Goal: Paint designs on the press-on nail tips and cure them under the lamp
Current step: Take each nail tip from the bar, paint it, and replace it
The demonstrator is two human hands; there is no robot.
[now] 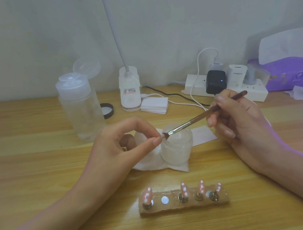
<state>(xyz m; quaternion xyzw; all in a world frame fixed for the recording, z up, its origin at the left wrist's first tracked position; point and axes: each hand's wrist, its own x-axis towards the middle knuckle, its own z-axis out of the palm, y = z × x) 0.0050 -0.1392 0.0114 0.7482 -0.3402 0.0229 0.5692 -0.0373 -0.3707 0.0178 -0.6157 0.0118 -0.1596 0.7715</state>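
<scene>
The brush lies on a slant above the frosted jar. Its long axis runs from the handle end, up and right of the jar, down to the dark bristles over the jar's left rim. The right hand, right of the jar, grips the handle with curled fingers. The left hand, left of the jar, pinches a tiny piece between thumb and forefinger, right at the bristles. It is possibly a nail tip, but too small to make out.

Nearer the person than the jar, a holder carries pink, white-dotted nail tips, pointing up and away. A crumpled wipe is partly hidden under the jar. Behind the jar stands a desk lamp, its neck cut off at the top edge.
</scene>
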